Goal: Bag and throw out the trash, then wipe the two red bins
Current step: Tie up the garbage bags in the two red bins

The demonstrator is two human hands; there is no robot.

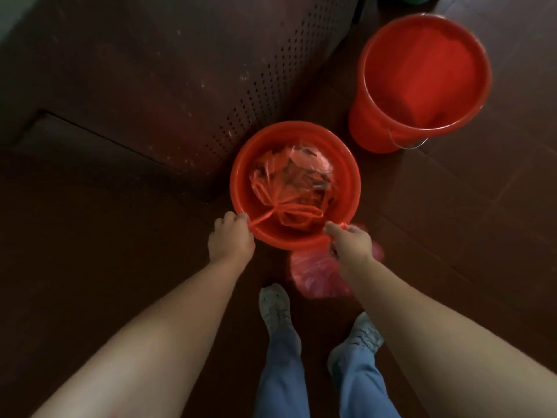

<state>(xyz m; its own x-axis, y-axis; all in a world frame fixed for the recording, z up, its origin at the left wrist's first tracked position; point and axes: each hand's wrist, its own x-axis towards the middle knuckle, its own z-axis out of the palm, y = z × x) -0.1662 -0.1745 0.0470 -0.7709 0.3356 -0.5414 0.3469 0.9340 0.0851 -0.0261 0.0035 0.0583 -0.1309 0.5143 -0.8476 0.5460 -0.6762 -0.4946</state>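
The near bin [241, 164] and the far right bin [369, 128] are bright red. The tied bag [295, 176] is see-through red, and the loose bag [313, 276] at near right is pinkish. The trousers [283, 372] are light blue and the floor [90, 267] is dark brown.

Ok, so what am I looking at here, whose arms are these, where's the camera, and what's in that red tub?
There is no machine here. A person wears a camera on their head that looks down, so the two bare arms are their own, and the grey shoes are theirs too. The left hand and right hand each grip the rim of the nearer red bin. Inside it lies a knotted see-through bag of rubbish. A blurred pink bag hangs under the right hand, which seems to hold it as well. A second red bin stands further off to the right on the dark floor, with no rubbish showing inside.
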